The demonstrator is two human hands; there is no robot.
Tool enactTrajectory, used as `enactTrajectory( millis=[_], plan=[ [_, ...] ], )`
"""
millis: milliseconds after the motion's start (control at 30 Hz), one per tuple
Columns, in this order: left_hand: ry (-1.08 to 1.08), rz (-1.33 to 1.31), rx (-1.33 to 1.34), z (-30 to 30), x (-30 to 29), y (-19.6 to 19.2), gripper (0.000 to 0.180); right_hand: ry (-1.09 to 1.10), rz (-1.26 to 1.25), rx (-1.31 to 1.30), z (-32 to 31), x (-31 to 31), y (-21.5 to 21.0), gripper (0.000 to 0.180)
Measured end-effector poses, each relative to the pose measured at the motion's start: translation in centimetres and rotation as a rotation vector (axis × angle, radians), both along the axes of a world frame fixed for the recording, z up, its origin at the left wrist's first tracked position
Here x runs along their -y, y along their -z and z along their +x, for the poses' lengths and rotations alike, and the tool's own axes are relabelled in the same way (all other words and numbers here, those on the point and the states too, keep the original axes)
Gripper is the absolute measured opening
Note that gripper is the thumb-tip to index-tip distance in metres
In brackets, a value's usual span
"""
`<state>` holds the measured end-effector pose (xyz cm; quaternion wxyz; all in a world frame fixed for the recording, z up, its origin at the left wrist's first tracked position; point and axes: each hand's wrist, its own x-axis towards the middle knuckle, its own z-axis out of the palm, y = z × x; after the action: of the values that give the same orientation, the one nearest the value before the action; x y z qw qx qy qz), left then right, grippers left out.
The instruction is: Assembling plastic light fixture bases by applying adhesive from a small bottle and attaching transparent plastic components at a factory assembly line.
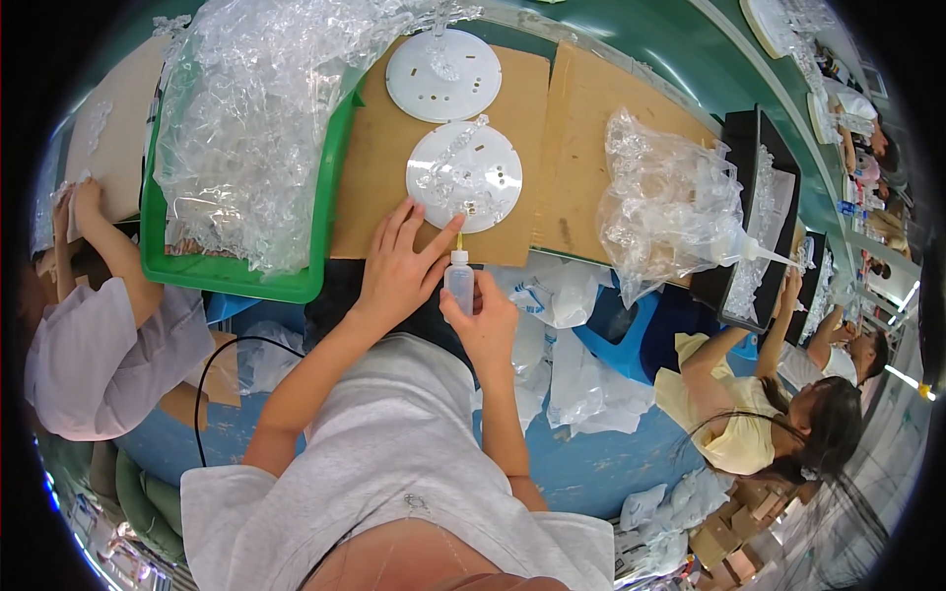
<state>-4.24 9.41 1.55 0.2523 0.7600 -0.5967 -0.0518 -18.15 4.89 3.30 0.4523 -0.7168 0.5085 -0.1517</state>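
My right hand [488,323] is wrapped round a small translucent squeeze bottle [459,283] with a white cap and a thin yellowish tip. The tip points away from me, at the near edge of a round white plate [498,202] with holes and slots. Clear plastic pieces lie on that plate, one strip reaching past its far edge. My left hand [396,266] lies spread with fingertips on the plate's near left edge; its index finger is beside the bottle's tip. Beyond is a second white plate [471,87], with another clear piece on it.
Brown cardboard [374,187] covers the bench. On the left, a green bin [317,246] is heaped with clear plastic parts in bags. To the right are a clear plastic bag [641,207], a white nozzle [754,251] and a black tray [744,286]. Other people sit on both sides.
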Motion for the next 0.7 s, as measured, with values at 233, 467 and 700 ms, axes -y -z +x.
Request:
enactTrajectory(
  millis=[233, 467, 700],
  plan=[
    [-0.016, -0.166, -0.373, 0.6, -1.0, 0.6, 0.046, 0.05, 0.124, 0.022, -0.8, 0.0, -0.7, 0.026],
    [0.114, -0.122, -0.375, -0.6, -0.9, 0.1, 0.042, 0.036, 0.068, 0.011, -0.4, 0.6, -1.4, 0.029],
    [0.126, -0.104, -0.403, 0.4, -0.2, -0.8, 0.057, 0.006, 0.03, -0.072, -0.1, 1.0, -0.5, 0.031]
  ],
)
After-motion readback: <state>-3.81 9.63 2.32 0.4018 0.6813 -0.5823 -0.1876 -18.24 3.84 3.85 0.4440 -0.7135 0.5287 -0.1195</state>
